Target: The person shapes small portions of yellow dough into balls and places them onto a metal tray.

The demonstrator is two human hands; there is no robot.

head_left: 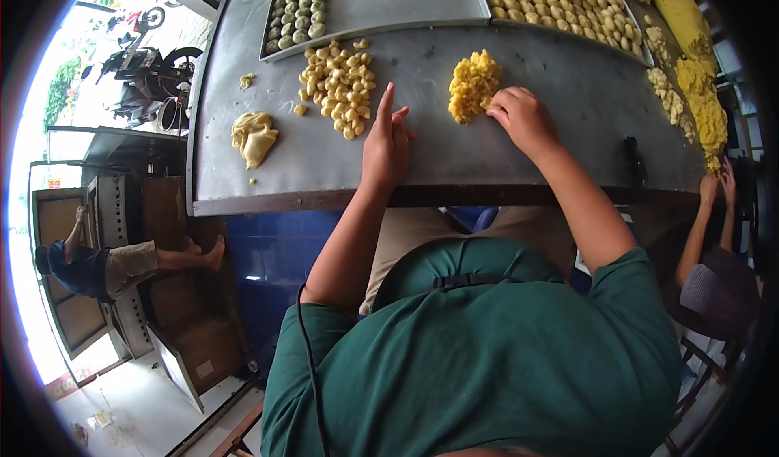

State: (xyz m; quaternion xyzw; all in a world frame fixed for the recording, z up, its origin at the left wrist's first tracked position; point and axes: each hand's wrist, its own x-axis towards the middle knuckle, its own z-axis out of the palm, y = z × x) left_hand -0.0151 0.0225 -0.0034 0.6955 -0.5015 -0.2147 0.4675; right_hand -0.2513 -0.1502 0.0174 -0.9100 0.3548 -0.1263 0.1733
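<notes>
My right hand (523, 121) is at the right edge of a crumbly yellow filling mound (472, 82), its fingertips pinched together on a bit of the filling. To its left, my left hand (387, 150) is held up over the metal table with its fingers stretched out; part of its palm is turned out of sight. Just beyond that hand lies a heap of small pale dough pieces (339, 92). A larger smooth dough lump (255, 141) rests farther left, with a small dough scrap (247, 81) behind it.
At the back stand a tray (381, 29) with rows of greenish balls and another tray (560, 29) full of pale yellow balls. More yellow filling (699, 104) lies at the far right, where a co-worker's hands (718, 183) reach in. A dark object (633, 161) sits near the front edge.
</notes>
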